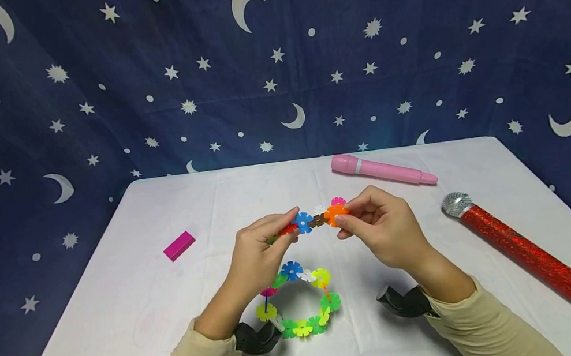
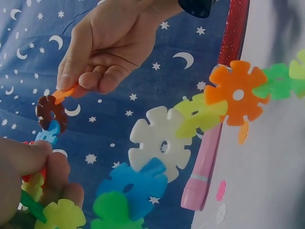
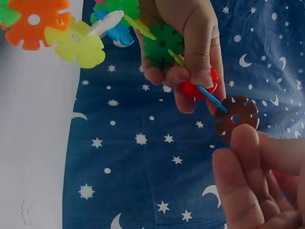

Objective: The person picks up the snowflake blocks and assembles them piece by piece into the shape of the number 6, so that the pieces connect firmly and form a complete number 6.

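Observation:
My left hand point(image 1: 258, 251) pinches a chain of notched plastic flower discs near a red disc point(image 3: 195, 90). Beyond its fingertips the chain goes on through a blue disc point(image 1: 302, 222) and a brown disc point(image 3: 237, 118). An orange disc point(image 1: 336, 215) at the end, set against the brown one, is pinched by my right hand point(image 1: 387, 230) between thumb and fingers. Below the left hand the rest of the chain point(image 1: 302, 329) hangs in a loop of green, yellow, white, blue and orange discs. A loose pink disc point(image 1: 338, 201) and a white disc point(image 2: 221, 214) lie on the table behind the hands.
On the white-covered table point(image 1: 122, 311), a magenta block point(image 1: 179, 246) lies at left. A pink wand-like microphone point(image 1: 386, 171) lies at the back, and a red glittery microphone point(image 1: 525, 251) with a silver head at right. A dark blue moon-and-star cloth point(image 1: 217, 121) hangs behind.

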Demonstrator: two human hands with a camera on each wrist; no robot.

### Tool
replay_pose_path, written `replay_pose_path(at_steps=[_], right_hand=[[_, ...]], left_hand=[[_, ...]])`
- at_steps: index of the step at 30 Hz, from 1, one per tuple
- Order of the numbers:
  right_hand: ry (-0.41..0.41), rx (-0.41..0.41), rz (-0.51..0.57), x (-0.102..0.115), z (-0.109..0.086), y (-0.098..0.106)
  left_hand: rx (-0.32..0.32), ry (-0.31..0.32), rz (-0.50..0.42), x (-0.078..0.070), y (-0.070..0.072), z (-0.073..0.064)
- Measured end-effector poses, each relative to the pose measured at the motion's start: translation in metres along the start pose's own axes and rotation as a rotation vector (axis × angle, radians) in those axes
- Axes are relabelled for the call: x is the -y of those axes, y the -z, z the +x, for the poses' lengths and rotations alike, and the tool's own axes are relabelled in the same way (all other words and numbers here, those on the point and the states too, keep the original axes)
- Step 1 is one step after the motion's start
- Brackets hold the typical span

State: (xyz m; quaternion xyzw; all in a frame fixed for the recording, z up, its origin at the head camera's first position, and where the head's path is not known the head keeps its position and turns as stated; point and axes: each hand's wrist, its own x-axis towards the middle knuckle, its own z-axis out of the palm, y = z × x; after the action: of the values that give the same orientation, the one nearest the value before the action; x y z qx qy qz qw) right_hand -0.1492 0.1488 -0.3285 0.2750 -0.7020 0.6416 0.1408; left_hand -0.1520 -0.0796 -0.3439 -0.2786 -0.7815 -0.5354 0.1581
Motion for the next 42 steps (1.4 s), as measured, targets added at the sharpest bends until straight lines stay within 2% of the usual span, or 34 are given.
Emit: replay_pose_path(at_steps=[5, 10, 12, 15, 19, 24, 28, 32, 35, 42], right_hand=[[0.010, -0.010, -0.107, -0.002, 0.001, -0.001], [-0.024, 0.002, -0.069, -0.007, 0.002, -0.001], [-0.041, 0.006, -0.038, -0.009, 0.003, -0.001], [-0.071, 0.011, 0.009, -0.012, 0.004, 0.000], [-0.104, 0.037, 0.007, -0.016, 0.006, 0.003], [-0.144, 0.036, -0.024, -0.016, 0.008, 0.010], [-0.189, 0.058, 0.041, -0.014, 0.010, 0.011], [-0.214, 0.078, 0.050, -0.011, 0.010, 0.008], [-0.244, 0.071, 0.049, -0.009, 0.010, 0.006], [-0.279, 0.052, 0.073, -0.009, 0.008, 0.004]], left_hand=[[-0.005, 0.012, 0.004, -0.002, -0.001, -0.002], [-0.016, 0.010, 0.032, -0.002, -0.002, -0.001], [-0.011, 0.040, 0.033, -0.001, -0.001, 0.000], [0.032, 0.119, 0.040, 0.000, -0.001, 0.001], [0.085, 0.216, 0.048, 0.001, 0.000, 0.002], [0.061, 0.276, 0.029, 0.001, 0.003, 0.003], [0.069, 0.247, 0.020, 0.000, 0.005, 0.004], [0.094, 0.153, 0.046, 0.000, 0.005, 0.003], [0.088, 0.097, 0.072, 0.002, 0.004, 0.003], [0.065, 0.069, 0.081, 0.003, 0.001, 0.001]])
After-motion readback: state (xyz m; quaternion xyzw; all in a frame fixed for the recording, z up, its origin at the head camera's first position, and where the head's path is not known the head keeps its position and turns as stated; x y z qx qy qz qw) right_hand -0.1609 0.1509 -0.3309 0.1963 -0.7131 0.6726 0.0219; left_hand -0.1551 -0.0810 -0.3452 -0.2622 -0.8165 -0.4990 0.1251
